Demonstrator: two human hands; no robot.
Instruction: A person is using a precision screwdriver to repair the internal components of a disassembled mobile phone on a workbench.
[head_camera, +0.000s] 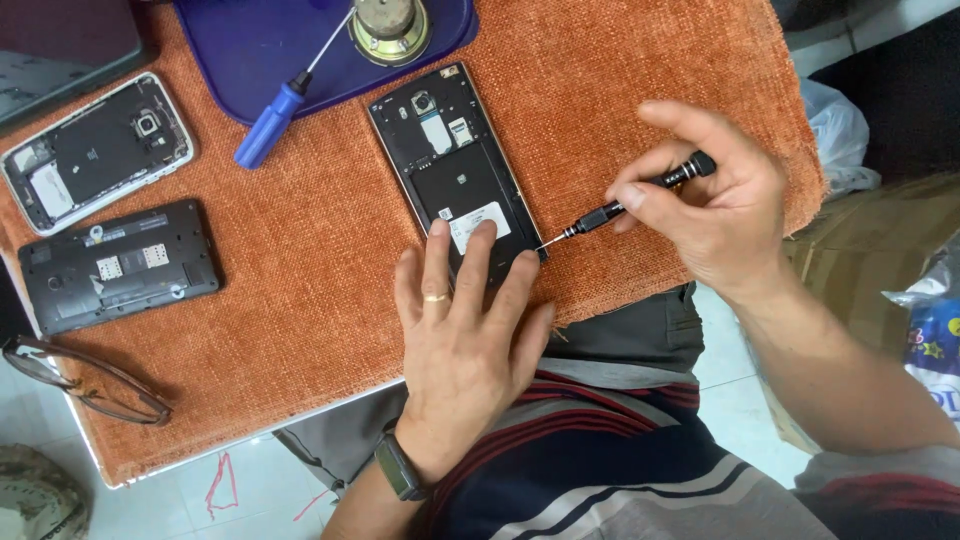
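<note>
My left hand (462, 330) presses flat, fingers spread, on the opened phone (456, 180); my right hand (715, 195) pinches a precision screwdriver (625, 205) at its corner, blue screwdriver (275, 118) lying well apart.

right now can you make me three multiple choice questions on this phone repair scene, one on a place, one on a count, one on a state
1. Where do the eyeglasses lie?
A. at the cloth's lower left edge
B. on the blue tray
C. on the middle phone

2. How many opened phones lie on the orange cloth?
A. one
B. three
C. five

3. What is the right hand doing?
A. resting flat and empty
B. holding the blue screwdriver
C. gripping a thin black screwdriver with its tip at the phone's lower right corner

Answers:
1. A, the glasses sit by the cloth's lower left edge, away from the blue tray.
2. B, the middle phone under the left hand, plus a silver-rimmed phone and a black phone at the left.
3. C, the blue screwdriver lies untouched near the tray.
</note>
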